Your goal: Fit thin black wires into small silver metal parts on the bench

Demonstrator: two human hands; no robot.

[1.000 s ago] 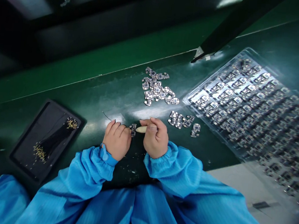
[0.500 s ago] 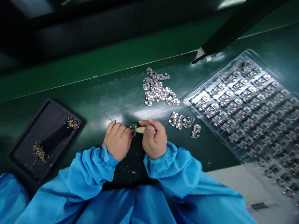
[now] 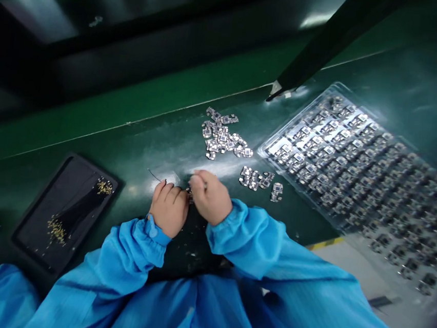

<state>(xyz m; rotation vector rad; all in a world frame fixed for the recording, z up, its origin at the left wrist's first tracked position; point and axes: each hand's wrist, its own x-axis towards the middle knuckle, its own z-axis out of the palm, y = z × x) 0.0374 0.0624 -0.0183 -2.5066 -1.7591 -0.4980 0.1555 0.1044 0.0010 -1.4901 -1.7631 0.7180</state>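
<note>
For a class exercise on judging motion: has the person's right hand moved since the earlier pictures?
Yes: the right hand has shifted left, away from the clear plastic tray, toward the left hand.

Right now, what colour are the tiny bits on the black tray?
The tiny bits on the black tray look gold; the head view shows them best.

Glare on plastic tray (image 3: 298, 117); left hand (image 3: 168, 211) fairly sharp; edges seem warped.
</note>
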